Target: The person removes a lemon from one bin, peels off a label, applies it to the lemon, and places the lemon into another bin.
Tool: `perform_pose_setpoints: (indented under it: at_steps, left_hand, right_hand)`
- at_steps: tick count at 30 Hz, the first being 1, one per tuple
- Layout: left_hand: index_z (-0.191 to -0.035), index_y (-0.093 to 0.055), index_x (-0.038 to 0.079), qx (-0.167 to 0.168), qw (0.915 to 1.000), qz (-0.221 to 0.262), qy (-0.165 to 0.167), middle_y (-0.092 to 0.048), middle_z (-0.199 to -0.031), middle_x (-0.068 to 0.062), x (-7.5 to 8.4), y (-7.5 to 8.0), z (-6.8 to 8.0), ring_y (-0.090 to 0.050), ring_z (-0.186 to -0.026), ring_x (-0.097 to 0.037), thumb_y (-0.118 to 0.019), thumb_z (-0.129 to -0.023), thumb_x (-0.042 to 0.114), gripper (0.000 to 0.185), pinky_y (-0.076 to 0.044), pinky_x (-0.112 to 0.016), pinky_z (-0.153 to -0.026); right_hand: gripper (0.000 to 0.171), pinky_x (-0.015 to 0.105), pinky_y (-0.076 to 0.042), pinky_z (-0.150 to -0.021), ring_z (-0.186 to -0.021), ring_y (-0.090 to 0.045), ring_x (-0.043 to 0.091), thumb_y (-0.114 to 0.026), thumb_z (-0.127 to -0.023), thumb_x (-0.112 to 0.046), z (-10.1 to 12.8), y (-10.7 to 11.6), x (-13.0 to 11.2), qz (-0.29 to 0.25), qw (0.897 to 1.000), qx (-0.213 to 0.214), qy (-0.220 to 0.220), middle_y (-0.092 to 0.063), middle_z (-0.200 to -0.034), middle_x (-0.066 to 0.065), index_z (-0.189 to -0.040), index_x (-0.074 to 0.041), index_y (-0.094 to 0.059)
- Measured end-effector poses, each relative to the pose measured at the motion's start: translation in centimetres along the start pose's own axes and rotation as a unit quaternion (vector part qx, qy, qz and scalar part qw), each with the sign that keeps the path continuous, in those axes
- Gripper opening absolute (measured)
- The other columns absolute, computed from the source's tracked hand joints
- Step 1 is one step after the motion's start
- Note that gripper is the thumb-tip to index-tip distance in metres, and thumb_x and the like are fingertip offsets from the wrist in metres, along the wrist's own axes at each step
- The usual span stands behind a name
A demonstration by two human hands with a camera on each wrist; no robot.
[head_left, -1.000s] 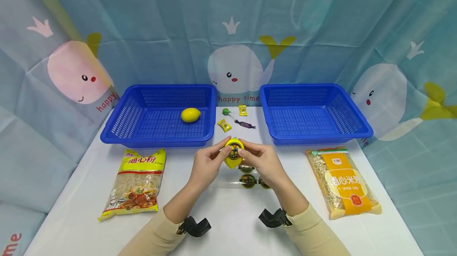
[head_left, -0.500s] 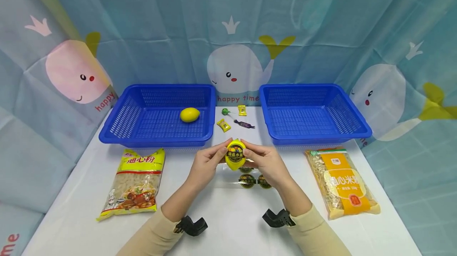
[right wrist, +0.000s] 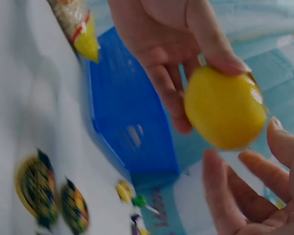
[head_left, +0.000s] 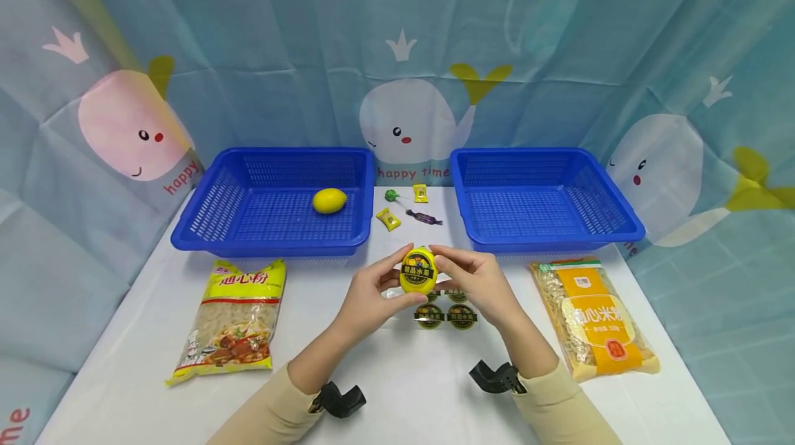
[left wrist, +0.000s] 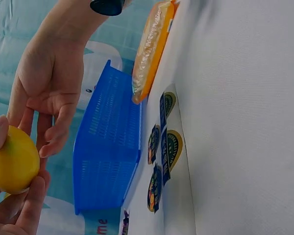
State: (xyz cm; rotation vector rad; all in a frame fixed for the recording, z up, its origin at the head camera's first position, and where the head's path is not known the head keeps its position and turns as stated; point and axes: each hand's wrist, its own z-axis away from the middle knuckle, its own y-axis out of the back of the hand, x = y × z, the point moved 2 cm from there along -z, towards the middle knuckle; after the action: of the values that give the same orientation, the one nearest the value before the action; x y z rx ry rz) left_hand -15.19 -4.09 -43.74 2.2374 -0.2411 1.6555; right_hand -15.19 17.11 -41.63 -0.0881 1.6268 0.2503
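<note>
A yellow lemon (head_left: 417,271) bears a round black label (head_left: 418,270) on the side facing the head camera. My left hand (head_left: 369,297) holds it, thumb below and fingers at its left and back. In the left wrist view the lemon (left wrist: 13,160) sits between that thumb and fingers. Beside it is my right hand (head_left: 481,283), whose loosely spread fingers reach close to the fruit. The right wrist view shows those fingertips (right wrist: 213,164) just under the lemon (right wrist: 225,107); whether they touch it I cannot tell. Under the hands lies a clear sheet (left wrist: 179,210) of similar round labels.
Two blue baskets (head_left: 273,250) stand at the back; the left one contains another lemon (head_left: 329,201). Between them lie wrapped candies (head_left: 425,217) and a green lollipop (head_left: 391,194). Bags of pasta lie left (head_left: 232,321) and right (head_left: 596,317).
The lemon has shifted slightly right. My left thumb has slid from the label's side to beneath the fruit, and my right hand has moved right, its fingers loosening from the lemon.
</note>
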Motion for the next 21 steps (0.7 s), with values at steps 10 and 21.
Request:
perform_pose_setpoints:
  at_steps: [10,21]
  left_hand:
    - [-0.146,-0.052,0.029,0.023,0.9991,-0.034,0.006,-0.068,-0.129,0.000,0.5,-0.2,-0.1,-0.072,-0.100,-0.013,-0.090,-0.077,0.021,0.079,-0.058,-0.029,-0.091]
    - [-0.146,-0.053,0.029,0.031,0.9988,-0.033,0.017,-0.066,-0.131,-0.001,0.5,-0.4,-0.1,-0.071,-0.099,-0.012,-0.089,-0.077,0.018,0.079,-0.058,-0.027,-0.091]
  right_hand:
    - [0.049,0.019,-0.055,-0.089,-0.109,-0.068,0.007,-0.072,-0.095,-0.032,0.8,7.6,-1.8,0.125,0.983,0.129,0.021,-0.067,-0.130,0.016,-0.136,-0.007,-0.063]
    - [0.056,0.002,-0.044,-0.089,-0.117,-0.056,-0.005,-0.068,-0.095,-0.045,2.0,17.1,-2.7,0.224,0.952,0.207,-0.035,-0.066,-0.135,-0.003,-0.143,-0.020,-0.058]
